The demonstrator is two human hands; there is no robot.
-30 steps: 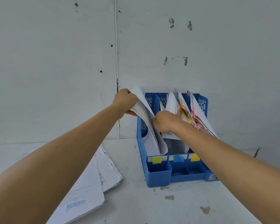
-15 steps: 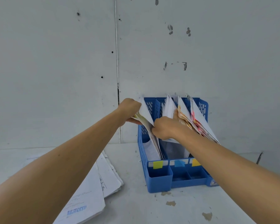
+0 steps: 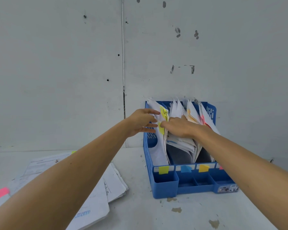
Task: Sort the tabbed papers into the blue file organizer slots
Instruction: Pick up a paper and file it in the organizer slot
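The left hand (image 3: 140, 122), fingers straight, steadies the yellow-tabbed papers (image 3: 157, 151) in the leftmost slot of the blue file organizer (image 3: 165, 186). The right hand (image 3: 179, 127) presses flat on the neighbouring bundle (image 3: 181, 143). If let go, loose sheets may flop across slots.

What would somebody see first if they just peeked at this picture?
The bright blue file organizer against the grey wall, its slots stuffed with papers, catches the eye first. Two bare arms reach to it: the left hand touches the leftmost bundle with yellow tabs, and the right hand presses on the papers beside it. A loose pile of papers lies on the table to the left.
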